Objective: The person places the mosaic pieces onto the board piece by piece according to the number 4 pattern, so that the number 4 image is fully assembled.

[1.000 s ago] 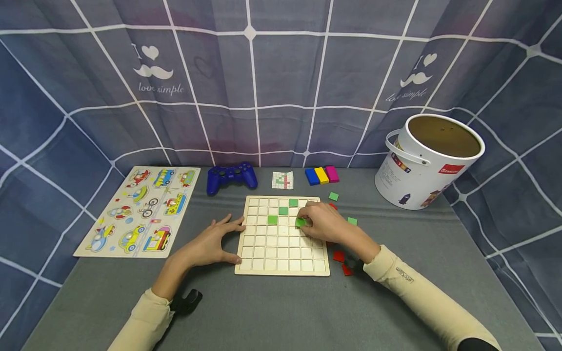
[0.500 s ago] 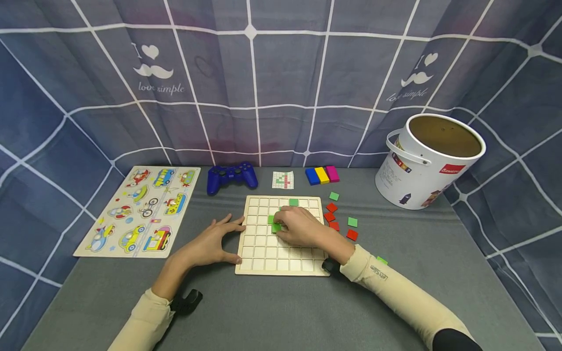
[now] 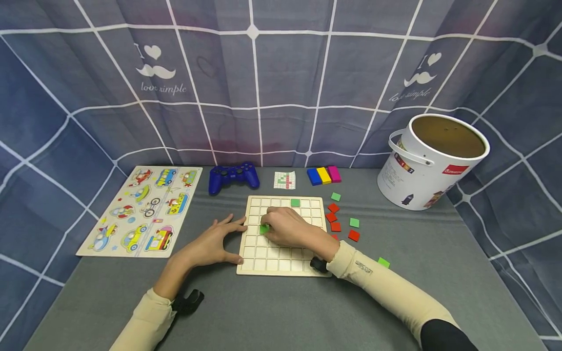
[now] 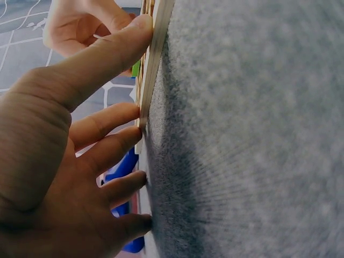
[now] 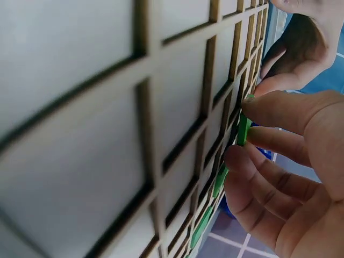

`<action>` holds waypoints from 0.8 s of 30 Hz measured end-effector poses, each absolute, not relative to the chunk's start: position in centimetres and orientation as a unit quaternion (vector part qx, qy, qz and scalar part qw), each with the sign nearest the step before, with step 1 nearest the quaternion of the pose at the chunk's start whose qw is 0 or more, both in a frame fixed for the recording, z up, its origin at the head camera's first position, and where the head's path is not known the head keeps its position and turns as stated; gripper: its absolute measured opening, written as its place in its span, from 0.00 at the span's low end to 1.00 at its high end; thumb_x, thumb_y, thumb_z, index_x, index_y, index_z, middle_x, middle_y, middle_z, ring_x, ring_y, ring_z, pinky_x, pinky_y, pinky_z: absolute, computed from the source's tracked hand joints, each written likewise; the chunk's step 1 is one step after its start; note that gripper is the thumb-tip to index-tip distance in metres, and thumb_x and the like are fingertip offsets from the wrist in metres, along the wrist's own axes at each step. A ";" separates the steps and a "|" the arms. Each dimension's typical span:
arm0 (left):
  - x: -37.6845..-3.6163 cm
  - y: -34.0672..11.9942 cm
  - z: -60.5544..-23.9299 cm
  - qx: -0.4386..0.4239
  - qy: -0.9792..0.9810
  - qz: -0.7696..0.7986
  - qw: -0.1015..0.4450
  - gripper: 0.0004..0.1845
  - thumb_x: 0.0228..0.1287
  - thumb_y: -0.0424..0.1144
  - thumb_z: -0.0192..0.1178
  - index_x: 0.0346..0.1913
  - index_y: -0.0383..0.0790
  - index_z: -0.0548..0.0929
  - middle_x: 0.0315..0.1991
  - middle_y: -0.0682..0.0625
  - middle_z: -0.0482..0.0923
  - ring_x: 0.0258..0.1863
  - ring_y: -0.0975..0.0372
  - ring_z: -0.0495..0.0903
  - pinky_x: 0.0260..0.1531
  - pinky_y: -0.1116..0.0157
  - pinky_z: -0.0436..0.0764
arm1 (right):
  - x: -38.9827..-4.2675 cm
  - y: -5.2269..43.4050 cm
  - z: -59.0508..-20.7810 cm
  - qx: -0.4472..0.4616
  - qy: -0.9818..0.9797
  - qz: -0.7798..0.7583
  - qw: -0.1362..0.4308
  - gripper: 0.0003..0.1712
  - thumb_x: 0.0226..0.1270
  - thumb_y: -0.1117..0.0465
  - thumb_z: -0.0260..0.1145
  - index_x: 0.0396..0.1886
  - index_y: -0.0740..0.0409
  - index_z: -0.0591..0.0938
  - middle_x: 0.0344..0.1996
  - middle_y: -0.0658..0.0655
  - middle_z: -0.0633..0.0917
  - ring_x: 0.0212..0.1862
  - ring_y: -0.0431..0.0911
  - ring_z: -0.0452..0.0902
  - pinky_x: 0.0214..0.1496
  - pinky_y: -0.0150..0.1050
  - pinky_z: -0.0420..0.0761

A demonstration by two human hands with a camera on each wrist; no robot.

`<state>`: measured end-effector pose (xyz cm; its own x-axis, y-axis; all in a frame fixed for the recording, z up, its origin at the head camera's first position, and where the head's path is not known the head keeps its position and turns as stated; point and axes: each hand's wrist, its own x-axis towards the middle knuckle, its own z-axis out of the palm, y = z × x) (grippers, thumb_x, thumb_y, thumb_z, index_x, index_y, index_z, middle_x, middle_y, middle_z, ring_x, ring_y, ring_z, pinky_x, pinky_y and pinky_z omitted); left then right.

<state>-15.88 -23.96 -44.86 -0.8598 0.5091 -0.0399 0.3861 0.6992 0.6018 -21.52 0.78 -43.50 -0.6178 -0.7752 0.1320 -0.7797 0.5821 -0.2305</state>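
Note:
My right hand (image 3: 287, 226) pinches a green square tile (image 3: 264, 229) between thumb and fingers, over the left part of a wooden grid board (image 3: 268, 265). In the right wrist view the pinched tile (image 5: 244, 128) stands tilted at the grid's surface. Another green tile (image 3: 295, 202) lies in a top-row cell; the right hand hides other cells in the head view. Spread along the board's left edge, my left hand (image 3: 212, 246) touches it with thumb and fingertips. Loose red tiles (image 3: 353, 235) and green tiles (image 3: 354, 223) lie right of the board.
Behind the board are a blue game controller (image 3: 234, 178), a small pattern card (image 3: 284, 180) and blue, yellow and magenta pieces (image 3: 324, 175). A vehicle picture board (image 3: 140, 212) lies left. A white bucket (image 3: 421, 180) stands at the back right, near the curtain (image 3: 285, 83).
My right hand has carried the pinched green tile leftward across the board, from its right half to near its left side. The left hand has stayed on the board's edge.

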 end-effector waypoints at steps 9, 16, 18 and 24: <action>-15.9 -24.0 -44.8 0.241 0.917 0.302 0.104 0.45 0.44 0.50 0.81 0.67 0.40 0.76 0.77 0.49 0.58 0.77 0.42 0.47 0.70 0.34 0.40 | -21.6 0.1 -43.5 0.434 -0.892 0.129 -0.009 0.04 0.59 0.60 0.74 0.28 0.51 0.85 0.25 0.45 0.75 0.25 0.39 0.68 0.26 0.33 0.70; -15.9 -24.0 -44.9 0.242 0.917 0.299 0.100 0.45 0.44 0.50 0.81 0.67 0.40 0.76 0.77 0.49 0.58 0.77 0.42 0.47 0.70 0.34 0.41 | -21.4 0.1 -43.5 0.433 -0.893 0.127 -0.003 0.05 0.59 0.58 0.75 0.33 0.52 0.87 0.27 0.46 0.76 0.26 0.39 0.68 0.25 0.33 0.68; -15.9 -24.1 -45.0 0.243 0.918 0.298 0.099 0.45 0.44 0.50 0.81 0.67 0.40 0.76 0.77 0.49 0.59 0.77 0.42 0.47 0.70 0.34 0.41 | -21.2 0.3 -43.4 0.434 -0.892 0.123 0.000 0.08 0.59 0.57 0.74 0.37 0.52 0.87 0.28 0.46 0.76 0.26 0.39 0.67 0.24 0.33 0.68; -16.0 -24.0 -45.0 0.244 0.918 0.297 0.098 0.45 0.44 0.50 0.81 0.67 0.41 0.76 0.77 0.49 0.59 0.76 0.42 0.47 0.70 0.33 0.41 | -21.0 2.1 -42.7 0.432 -0.890 0.146 0.009 0.13 0.64 0.55 0.72 0.46 0.55 0.87 0.35 0.51 0.82 0.28 0.39 0.72 0.28 0.35 0.74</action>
<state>-15.96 -23.97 -45.00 -0.8615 0.5065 -0.0344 0.3902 0.7040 0.5934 -21.05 2.15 -42.67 -0.6263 -0.7665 0.1422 -0.7718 0.5840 -0.2515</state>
